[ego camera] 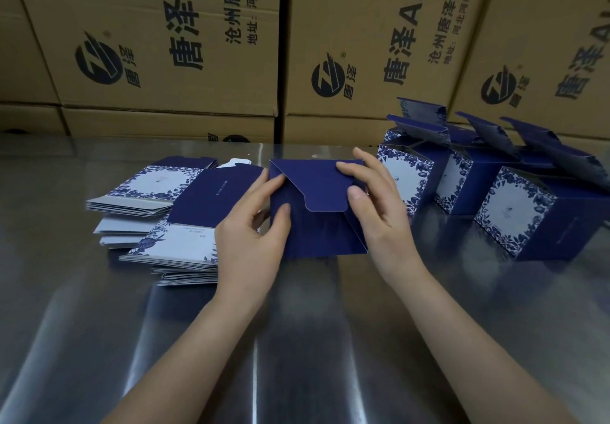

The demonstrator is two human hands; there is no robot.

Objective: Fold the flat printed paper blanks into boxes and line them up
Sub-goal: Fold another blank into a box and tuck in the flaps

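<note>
Steel tabletop, cartons behind: left hand and right hand gripping navy box, thumbs on its folded end, flat blanks left, finished boxes right.

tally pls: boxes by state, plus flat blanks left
Box being folded: 1
Finished boxes: 3 fronts visible, maybe more behind
Flat blanks: stacked, sheets uncountable
Total boxes visible: 4
</note>
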